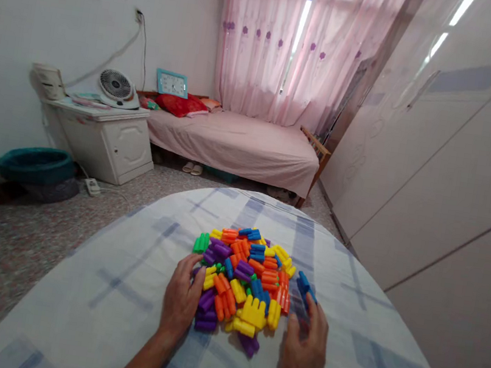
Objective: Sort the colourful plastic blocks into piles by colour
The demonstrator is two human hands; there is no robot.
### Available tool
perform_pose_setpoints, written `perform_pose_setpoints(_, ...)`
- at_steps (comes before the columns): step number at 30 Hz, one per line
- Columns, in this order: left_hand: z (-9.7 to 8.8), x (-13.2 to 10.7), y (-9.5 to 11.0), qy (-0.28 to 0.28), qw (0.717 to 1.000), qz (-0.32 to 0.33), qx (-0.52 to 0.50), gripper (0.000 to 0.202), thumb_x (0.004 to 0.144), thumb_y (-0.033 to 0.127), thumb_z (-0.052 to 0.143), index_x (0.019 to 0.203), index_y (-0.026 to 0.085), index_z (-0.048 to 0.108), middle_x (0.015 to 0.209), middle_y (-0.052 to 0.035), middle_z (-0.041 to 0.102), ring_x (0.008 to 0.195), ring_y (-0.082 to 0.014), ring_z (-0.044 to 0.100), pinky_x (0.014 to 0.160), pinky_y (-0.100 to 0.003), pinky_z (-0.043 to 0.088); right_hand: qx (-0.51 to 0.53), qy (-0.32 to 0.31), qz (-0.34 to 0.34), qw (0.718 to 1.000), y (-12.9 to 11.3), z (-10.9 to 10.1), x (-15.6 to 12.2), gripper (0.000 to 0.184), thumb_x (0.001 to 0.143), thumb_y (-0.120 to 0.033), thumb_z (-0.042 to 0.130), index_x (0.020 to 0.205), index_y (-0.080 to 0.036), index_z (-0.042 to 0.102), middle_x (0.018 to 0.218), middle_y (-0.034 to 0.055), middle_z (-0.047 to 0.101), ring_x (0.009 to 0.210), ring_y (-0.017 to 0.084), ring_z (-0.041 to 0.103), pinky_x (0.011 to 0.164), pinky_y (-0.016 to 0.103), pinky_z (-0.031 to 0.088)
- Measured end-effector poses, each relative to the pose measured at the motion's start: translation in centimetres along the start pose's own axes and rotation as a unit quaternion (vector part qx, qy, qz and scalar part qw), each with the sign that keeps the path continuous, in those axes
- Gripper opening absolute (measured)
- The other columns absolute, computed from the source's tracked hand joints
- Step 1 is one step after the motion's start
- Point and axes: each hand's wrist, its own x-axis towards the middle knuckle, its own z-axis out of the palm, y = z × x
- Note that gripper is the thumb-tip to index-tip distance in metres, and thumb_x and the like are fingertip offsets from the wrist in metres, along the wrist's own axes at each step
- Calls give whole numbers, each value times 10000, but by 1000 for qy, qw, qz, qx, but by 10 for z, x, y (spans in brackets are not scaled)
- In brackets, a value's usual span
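Note:
A heap of colourful plastic building pieces, orange, purple, blue, yellow and green, lies on a round table under a white and blue checked cloth. My left hand rests flat at the heap's left edge, fingers stretched out and touching purple and yellow pieces. My right hand lies at the heap's right side with its fingers extended, their tips at a separate blue piece. A yellow piece sits at the near edge between my hands.
A bed with a pink cover stands under a pink curtain. A white cabinet at the left carries a small fan. White wardrobe doors line the right. A teal basin sits on the floor.

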Motion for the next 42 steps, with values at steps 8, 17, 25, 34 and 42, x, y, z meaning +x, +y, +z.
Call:
perform_pose_setpoints(8, 0, 0, 2, 5, 1000, 0, -6, 329, 875, 369, 430, 1117, 198, 573, 1193, -86, 576, 1154, -232, 524, 1039, -436, 391, 94, -87, -135, 983, -39, -8, -6, 305, 873, -327, 476, 1125, -219, 609, 1409, 96, 426, 1269, 256, 424, 1007, 445, 379)
perform_pose_setpoints(17, -1, 0, 5, 4, 1000, 6, 5, 329, 870, 353, 429, 1116, 193, 580, 1179, -90, 587, 1145, -229, 527, 1032, -431, 398, -20, -129, 15, 991, -13, -7, -2, 323, 861, -454, 464, 1017, -204, 596, 925, 55, 618, 801, 203, 575, 721, 333, 465)
perform_pose_setpoints(25, -1, 0, 5, -2, 1000, 24, 14, 290, 870, 332, 433, 1048, 200, 620, 1175, -81, 592, 1143, -226, 529, 1031, -427, 399, -43, -160, -13, 986, -19, -6, -4, 371, 812, -402, 491, 1119, -215, 581, 1066, 73, 613, 900, 228, 582, 762, 347, 470)
perform_pose_setpoints(34, -1, 0, 6, -19, 998, 27, 48, 277, 870, 340, 435, 955, 198, 658, 1132, -80, 602, 1092, -234, 544, 992, -421, 421, 67, -22, 162, 984, -5, -14, 7, 442, 811, -498, 492, 1071, -174, 642, 1024, 81, 670, 899, 229, 616, 714, 312, 490)
perform_pose_setpoints(42, -1, -1, 7, -20, 998, 28, 57, 276, 876, 331, 436, 971, 197, 659, 1136, -75, 603, 1083, -225, 548, 978, -405, 432, 183, 57, 300, 935, -9, -17, 11, 621, 716, -548, 632, 1206, -172, 572, 1067, 79, 644, 824, 197, 637, 660, 297, 524)
